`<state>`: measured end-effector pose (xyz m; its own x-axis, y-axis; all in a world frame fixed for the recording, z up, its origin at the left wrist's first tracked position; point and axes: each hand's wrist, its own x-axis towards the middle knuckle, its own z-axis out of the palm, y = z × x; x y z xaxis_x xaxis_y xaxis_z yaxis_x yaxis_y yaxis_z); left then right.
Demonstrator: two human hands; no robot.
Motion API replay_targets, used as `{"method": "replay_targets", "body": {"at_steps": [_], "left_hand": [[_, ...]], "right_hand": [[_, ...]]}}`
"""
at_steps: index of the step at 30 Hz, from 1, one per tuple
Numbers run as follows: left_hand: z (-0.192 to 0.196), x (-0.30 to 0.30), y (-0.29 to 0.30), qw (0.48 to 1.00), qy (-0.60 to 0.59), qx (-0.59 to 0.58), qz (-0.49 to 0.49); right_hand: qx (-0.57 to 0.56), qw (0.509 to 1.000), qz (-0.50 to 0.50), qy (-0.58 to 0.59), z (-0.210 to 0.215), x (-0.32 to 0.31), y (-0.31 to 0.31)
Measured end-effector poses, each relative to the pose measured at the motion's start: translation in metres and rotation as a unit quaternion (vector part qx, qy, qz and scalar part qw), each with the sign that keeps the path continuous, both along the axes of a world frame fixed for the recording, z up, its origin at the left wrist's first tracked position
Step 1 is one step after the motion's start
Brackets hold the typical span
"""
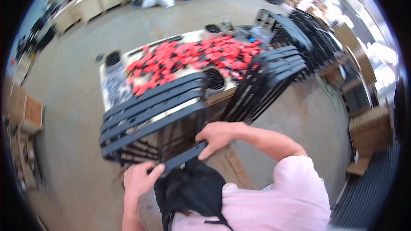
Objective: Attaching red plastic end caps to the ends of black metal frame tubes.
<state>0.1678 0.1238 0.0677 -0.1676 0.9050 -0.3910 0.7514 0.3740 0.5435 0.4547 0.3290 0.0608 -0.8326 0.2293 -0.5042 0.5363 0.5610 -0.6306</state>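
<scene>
Close to my body, a flat black metal bar (185,156) runs between my two hands. My left hand (142,177) is closed round its left end, thumb on top. Gripping its other end is my right hand (217,136), a little higher and farther away. Whether this bar belongs to a larger frame is hard to tell. Just beyond it stand several black metal frames (150,122) with rounded corners, nested together and leaning against the table. A second group of black frames (274,70) leans at the table's right side.
A pale table (104,86) carries a heap of red and black pieces (192,57), clear plastic bags (116,87) and tubs of small black parts (213,78). More black frames (314,38) are stacked at far right. A cardboard box (371,130) stands right. Two people sit at the back.
</scene>
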Motion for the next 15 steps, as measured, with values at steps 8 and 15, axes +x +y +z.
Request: {"method": "replay_targets", "body": {"at_steps": [8,15], "left_hand": [[0.008,0.024,0.001,0.997,0.073,-0.015,0.026],[-0.005,0.036,-0.018,0.879,0.177,0.441,0.041]], "right_hand": [[0.092,0.992,-0.051,0.065,0.003,0.024,-0.021],[0.151,0.988,-0.015,0.017,0.010,0.030,-0.014]]}}
